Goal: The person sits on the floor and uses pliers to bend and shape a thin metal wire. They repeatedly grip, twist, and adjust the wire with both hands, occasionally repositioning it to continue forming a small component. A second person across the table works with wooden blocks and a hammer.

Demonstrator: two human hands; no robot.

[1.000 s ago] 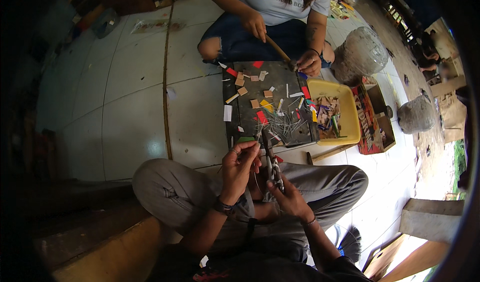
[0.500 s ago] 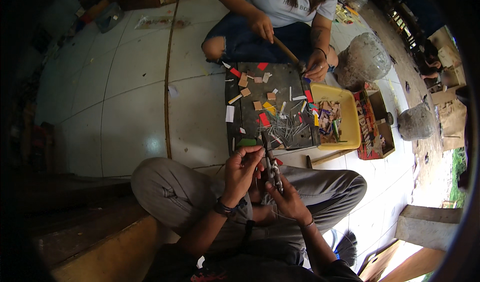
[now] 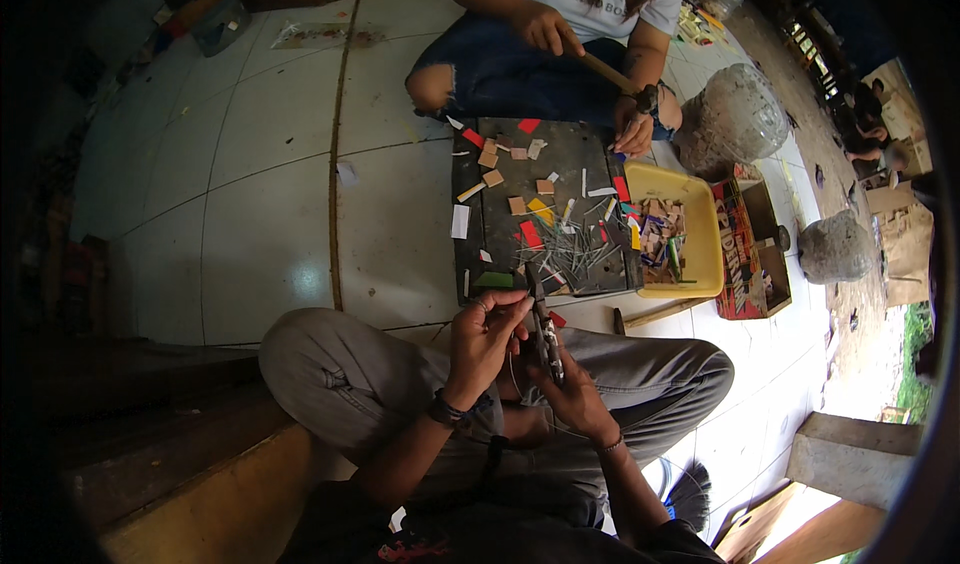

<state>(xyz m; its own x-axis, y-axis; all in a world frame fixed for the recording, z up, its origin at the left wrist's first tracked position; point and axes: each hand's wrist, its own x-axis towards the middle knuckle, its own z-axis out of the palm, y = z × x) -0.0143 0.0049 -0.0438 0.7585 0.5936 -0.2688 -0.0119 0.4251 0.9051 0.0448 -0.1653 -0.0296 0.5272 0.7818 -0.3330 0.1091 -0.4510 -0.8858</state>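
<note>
Over my lap, my right hand point(image 3: 572, 396) is wrapped round a pair of dark pliers point(image 3: 546, 336) with worn, pale-flecked handles. Their jaws point away from me, toward the low board. My left hand point(image 3: 482, 342) is closed in a pinch beside the jaws. A thin wire point(image 3: 513, 369) hangs below its fingers; the pinched end is too small to see clearly. Just beyond the jaws, a pile of thin wire pieces point(image 3: 570, 254) lies on the dark board point(image 3: 500, 226). A green piece point(image 3: 493, 281) rests on the board by my left fingertips.
Small wooden squares point(image 3: 492, 178) and coloured scraps are scattered over the board. Right of it stand a yellow tub point(image 3: 708, 254) of small pieces and an open box point(image 3: 735, 254). Across the board, a co-worker's hand grips a hammer point(image 3: 612, 72). A wooden handle point(image 3: 665, 316) lies near my knee.
The pliers' handles have come together in my right hand. My left hand stays nearly in place. The co-worker's hammer head has lifted and shifted to the right.
</note>
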